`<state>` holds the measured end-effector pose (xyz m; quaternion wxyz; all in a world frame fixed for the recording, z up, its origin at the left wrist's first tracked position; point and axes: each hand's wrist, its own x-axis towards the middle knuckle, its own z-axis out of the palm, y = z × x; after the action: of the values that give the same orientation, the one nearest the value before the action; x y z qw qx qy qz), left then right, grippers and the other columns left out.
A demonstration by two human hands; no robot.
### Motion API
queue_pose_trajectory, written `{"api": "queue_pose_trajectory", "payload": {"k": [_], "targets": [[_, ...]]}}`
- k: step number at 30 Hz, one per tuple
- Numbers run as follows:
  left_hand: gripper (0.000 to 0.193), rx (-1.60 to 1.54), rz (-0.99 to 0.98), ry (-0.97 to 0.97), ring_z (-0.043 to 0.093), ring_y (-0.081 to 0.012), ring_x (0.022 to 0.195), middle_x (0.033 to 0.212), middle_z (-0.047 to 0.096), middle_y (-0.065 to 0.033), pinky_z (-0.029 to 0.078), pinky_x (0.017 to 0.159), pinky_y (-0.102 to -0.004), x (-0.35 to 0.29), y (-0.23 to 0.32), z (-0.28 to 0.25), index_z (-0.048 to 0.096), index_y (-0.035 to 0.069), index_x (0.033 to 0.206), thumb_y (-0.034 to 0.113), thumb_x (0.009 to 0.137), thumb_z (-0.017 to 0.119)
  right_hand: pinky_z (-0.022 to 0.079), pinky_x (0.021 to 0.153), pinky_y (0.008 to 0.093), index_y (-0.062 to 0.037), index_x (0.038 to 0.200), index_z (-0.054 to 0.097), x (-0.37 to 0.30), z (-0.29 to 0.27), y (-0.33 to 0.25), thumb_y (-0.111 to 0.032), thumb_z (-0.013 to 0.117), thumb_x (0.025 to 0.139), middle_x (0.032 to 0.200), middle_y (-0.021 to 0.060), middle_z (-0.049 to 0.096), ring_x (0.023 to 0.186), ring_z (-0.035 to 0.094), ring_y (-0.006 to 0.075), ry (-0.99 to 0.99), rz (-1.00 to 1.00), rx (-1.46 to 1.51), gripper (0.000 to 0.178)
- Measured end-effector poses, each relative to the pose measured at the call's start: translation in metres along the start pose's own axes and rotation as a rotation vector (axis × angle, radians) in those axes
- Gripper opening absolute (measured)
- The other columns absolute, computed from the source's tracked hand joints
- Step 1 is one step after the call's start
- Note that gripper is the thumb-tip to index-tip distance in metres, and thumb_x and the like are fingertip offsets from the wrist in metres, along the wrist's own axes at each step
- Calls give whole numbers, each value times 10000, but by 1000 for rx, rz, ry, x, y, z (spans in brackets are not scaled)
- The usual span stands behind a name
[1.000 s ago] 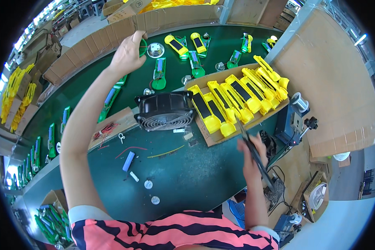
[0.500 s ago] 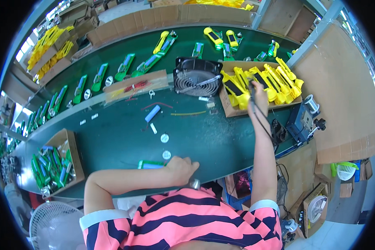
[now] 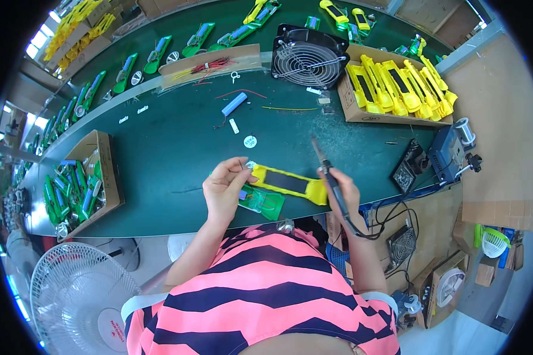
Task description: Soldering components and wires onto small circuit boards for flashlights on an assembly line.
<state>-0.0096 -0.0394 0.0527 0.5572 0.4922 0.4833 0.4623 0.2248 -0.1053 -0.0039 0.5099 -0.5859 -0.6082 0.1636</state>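
Observation:
In front of me a yellow plastic casing (image 3: 290, 182) with a dark panel lies slanted, partly over a green casing (image 3: 266, 204) that has thin wires and a blue cell. My left hand (image 3: 224, 188) is closed, thumb and fingertips pinched at the yellow casing's left end. Whether a thin wire is also between those fingers is hard to see. My right hand (image 3: 344, 194) grips a soldering iron (image 3: 331, 177), its tip pointing up and away over the table. Its knuckles are close to the casing's right end.
A carton of yellow casings (image 3: 397, 89) stands back right, beside a black fan (image 3: 309, 59). Nearer right are the blue soldering station (image 3: 447, 155) and solder spool (image 3: 465, 131). A blue battery cell (image 3: 234, 105) lies mid-table. At left sits a box of green casings (image 3: 115, 171).
My right hand has come back from the carton toward me with the soldering iron. A yellow casing now lies in front of me. My left hand has moved left and up to its end.

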Motion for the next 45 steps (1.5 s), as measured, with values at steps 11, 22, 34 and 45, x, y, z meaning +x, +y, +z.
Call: {"api": "queue_pose_trajectory", "payload": {"k": [11, 22, 34, 45], "targets": [[41, 1053, 602, -612, 525, -250, 657, 651, 507, -64, 402, 678, -346, 39, 19, -16, 608, 70, 697, 83, 659, 618, 481, 619, 250, 47, 996, 501, -8, 13, -57, -37, 542, 815, 720, 132, 609, 636, 607, 167, 31, 412, 528, 204], [45, 1217, 470, -757, 522, -230, 752, 701, 506, -64, 400, 685, -334, 43, 15, -8, 632, 80, 685, 87, 680, 588, 446, 483, 235, 37, 897, 523, 1, 28, -54, -35, 515, 825, 649, 133, 592, 530, 560, 149, 18, 737, 676, 102], [66, 1212, 509, -719, 529, -251, 718, 679, 501, -99, 428, 658, -350, 42, 11, -6, 609, 36, 648, 55, 683, 557, 449, 481, 239, 41, 893, 525, 1, 32, -56, -29, 520, 825, 650, 138, 596, 540, 569, 148, -1, 712, 664, 98], [58, 1268, 483, -736, 543, -262, 725, 698, 527, -107, 448, 659, -351, 43, 14, -2, 605, 26, 643, 50, 681, 569, 514, 618, 257, 73, 997, 509, -8, 5, -67, -3, 532, 821, 725, 107, 617, 701, 632, 181, 68, 325, 479, 192]]}}
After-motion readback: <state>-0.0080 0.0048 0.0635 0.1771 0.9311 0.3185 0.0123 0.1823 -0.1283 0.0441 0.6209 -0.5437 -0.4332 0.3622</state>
